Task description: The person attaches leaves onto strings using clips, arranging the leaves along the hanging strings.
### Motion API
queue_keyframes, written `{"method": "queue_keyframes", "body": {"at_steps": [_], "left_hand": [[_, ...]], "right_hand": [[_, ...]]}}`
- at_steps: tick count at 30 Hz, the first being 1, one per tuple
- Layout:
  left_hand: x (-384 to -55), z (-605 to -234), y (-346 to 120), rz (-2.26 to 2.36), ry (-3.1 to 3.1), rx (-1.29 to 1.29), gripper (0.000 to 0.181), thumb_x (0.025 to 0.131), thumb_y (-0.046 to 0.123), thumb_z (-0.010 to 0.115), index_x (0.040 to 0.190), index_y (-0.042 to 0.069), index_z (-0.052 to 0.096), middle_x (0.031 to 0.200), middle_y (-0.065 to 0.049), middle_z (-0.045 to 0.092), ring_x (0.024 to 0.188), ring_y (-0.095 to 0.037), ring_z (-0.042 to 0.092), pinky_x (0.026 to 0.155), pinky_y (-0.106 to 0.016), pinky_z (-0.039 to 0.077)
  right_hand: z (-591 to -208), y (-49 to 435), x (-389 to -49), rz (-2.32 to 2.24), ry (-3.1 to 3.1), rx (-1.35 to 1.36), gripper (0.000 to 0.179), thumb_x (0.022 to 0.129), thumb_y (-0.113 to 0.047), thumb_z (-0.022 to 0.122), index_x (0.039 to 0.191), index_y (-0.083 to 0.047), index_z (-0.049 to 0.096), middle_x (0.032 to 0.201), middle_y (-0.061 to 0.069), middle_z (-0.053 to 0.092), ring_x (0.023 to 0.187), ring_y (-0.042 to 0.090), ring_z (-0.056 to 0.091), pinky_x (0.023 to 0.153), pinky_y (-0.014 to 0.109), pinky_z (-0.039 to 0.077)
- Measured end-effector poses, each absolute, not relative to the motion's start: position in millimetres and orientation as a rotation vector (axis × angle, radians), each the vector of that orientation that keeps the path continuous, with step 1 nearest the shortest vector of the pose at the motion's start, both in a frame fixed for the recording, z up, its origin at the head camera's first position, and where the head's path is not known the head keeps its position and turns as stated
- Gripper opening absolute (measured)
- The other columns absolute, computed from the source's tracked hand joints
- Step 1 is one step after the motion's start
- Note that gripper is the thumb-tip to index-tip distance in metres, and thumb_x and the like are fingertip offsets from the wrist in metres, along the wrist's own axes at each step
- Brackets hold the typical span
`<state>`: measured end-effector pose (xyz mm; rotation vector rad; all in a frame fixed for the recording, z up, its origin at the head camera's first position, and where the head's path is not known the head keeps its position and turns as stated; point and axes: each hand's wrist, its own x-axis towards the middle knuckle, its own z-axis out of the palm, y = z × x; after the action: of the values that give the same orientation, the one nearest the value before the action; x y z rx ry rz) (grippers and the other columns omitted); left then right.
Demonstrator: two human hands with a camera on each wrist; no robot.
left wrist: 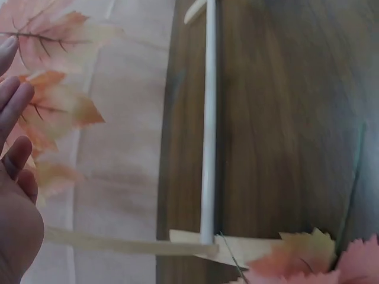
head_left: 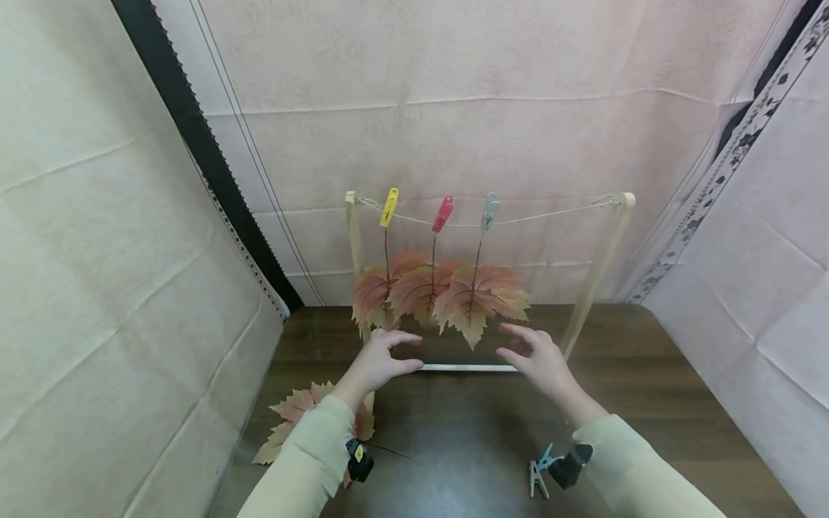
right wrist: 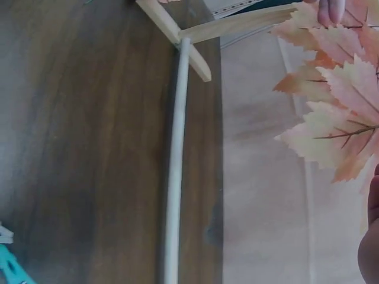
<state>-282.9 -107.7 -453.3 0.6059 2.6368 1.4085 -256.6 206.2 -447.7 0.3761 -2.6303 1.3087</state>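
Observation:
Three artificial maple leaves hang by their stems from a string [head_left: 550, 214]. A yellow clothespin [head_left: 389, 207] holds the left leaf [head_left: 369, 296], a red one [head_left: 443, 214] the middle leaf [head_left: 414, 293], and a grey-blue one [head_left: 489, 211] the right leaf [head_left: 501, 293]. My left hand [head_left: 382, 357] is below the left and middle leaves, fingers spread from the thumb, holding nothing. Below and right of the right leaf, my right hand [head_left: 536, 357] has its fingers and thumb apart with nothing between them. The left wrist view shows the left fingers [left wrist: 16, 106] beside the leaves.
The string spans two wooden posts, the right post [head_left: 599, 273] beyond my right hand. A white rod [head_left: 466, 367] joins their bases. Loose leaves [head_left: 291, 409] lie at the left under my forearm. Blue and grey clothespins [head_left: 539, 476] lie near my right wrist. Cloth walls [head_left: 492, 144] surround the table.

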Motion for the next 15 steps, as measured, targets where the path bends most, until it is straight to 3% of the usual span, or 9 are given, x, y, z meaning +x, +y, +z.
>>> {"method": "queue_keyframes", "body": {"at_steps": [7,11,15], "left_hand": [[-275.8,-468.6,-125.3,1.339,2.611,0.555,0.039,0.080,0.041,0.072,0.117,0.028,0.065,0.127,-0.001,0.053,0.117,-0.029,0.045,0.092,-0.049,0.040],[-270.8,-479.4,-132.2,1.269,2.638,0.562,0.037,0.081,0.043,0.071,0.115,0.030,0.065,0.118,0.005,0.055,0.100,-0.020,0.046,0.083,-0.043,0.042],[-268.0,-490.1,-138.9,1.267,2.646,0.536,0.033,0.081,0.040,0.072,0.111,0.030,0.066,0.112,0.008,0.058,0.099,-0.021,0.044,0.081,-0.039,0.041]], "right_hand": [[-468.9,214.5,-249.3,1.265,-2.666,0.359,0.048,0.084,-0.027,0.072,0.126,-0.007,0.059,0.118,0.009,0.062,0.094,0.024,0.060,0.078,0.042,0.049],[-480.3,221.2,-245.0,1.250,-2.686,0.353,0.046,0.084,-0.023,0.072,0.125,-0.008,0.060,0.121,0.011,0.060,0.094,0.025,0.060,0.074,0.040,0.050],[-490.9,227.7,-241.1,1.202,-2.727,0.381,0.046,0.084,-0.026,0.072,0.125,-0.010,0.060,0.122,0.010,0.060,0.097,0.024,0.059,0.078,0.040,0.050]]}}
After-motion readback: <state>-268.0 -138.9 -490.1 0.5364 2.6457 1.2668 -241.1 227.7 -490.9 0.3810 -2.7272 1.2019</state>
